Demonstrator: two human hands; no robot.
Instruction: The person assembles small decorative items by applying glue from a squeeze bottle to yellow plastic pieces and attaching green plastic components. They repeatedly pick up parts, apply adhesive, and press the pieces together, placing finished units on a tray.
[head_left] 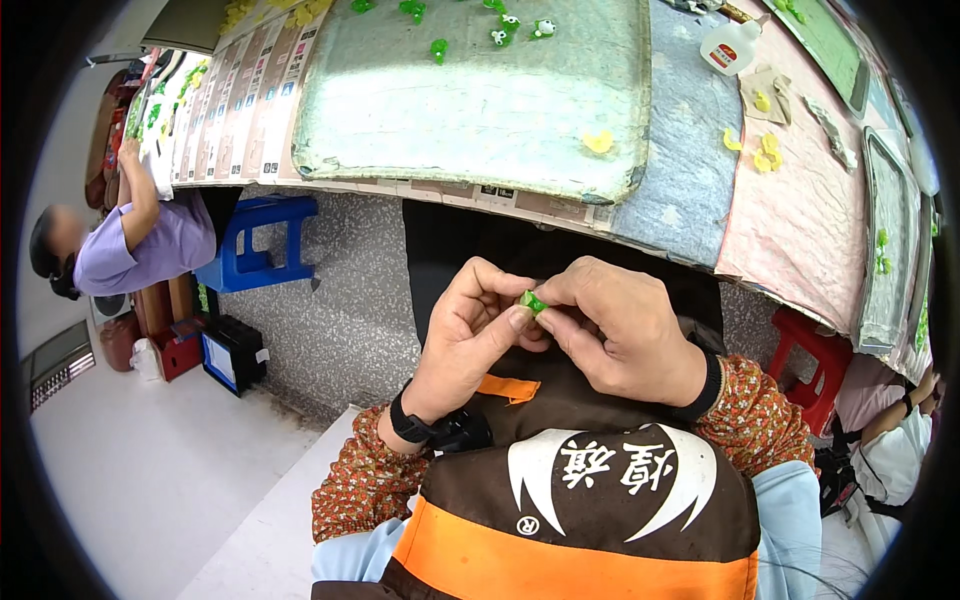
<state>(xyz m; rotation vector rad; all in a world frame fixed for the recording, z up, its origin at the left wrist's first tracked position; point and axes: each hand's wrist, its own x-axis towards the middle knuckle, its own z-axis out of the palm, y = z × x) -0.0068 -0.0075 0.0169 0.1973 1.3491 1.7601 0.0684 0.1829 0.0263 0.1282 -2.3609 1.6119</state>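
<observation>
Between the fingertips of both hands is a small bright green piece (533,302), glossy and partly covered by the fingers. My left hand (468,335) pinches it from the left with thumb and forefinger. From the other side my right hand (622,322) grips it with thumb and fingers. Both hands are over my lap, in front of the table's near edge. Its exact kind is too small to tell. On the pale green board (450,130) ahead lie several small green figures, some with white round eyes (543,29), and one yellow piece (598,142).
A white glue bottle (731,47) stands at the back right. Yellow pieces (767,155) lie on pink cloth beside a blue cloth (680,150). A blue stool (262,245) and a red stool (810,365) stand below the table. Another person (150,235) works at the far left.
</observation>
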